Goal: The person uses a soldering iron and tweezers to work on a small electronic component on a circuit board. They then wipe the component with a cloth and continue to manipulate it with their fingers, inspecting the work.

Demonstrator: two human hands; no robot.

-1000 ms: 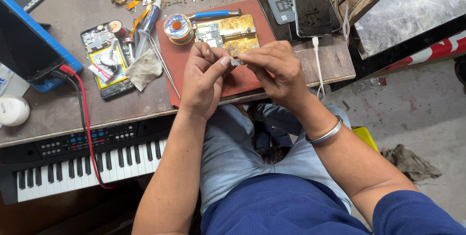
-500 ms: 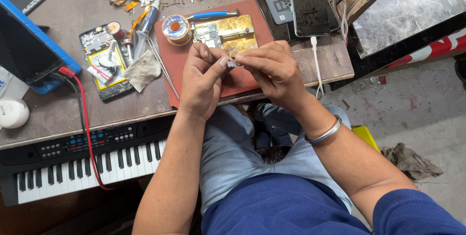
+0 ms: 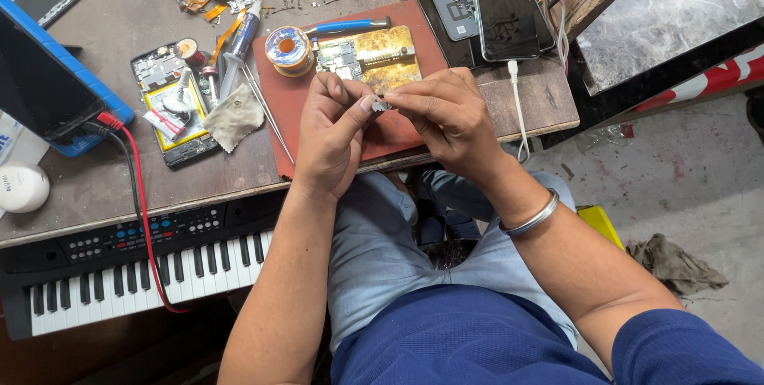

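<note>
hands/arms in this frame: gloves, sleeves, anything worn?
No gloves: both hands bare, left hand and right hand. Forearms bare too. A plain silver metal bangle circles the right wrist. A dark blue sleeve covers the right upper arm; the left arm shows no sleeve in view.

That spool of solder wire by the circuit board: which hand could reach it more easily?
Probably the left hand. The solder spool lies up and to its side on the red mat, while the right hand would have to cross over. Both hands pinch a small metal part, so one must let go.
</note>
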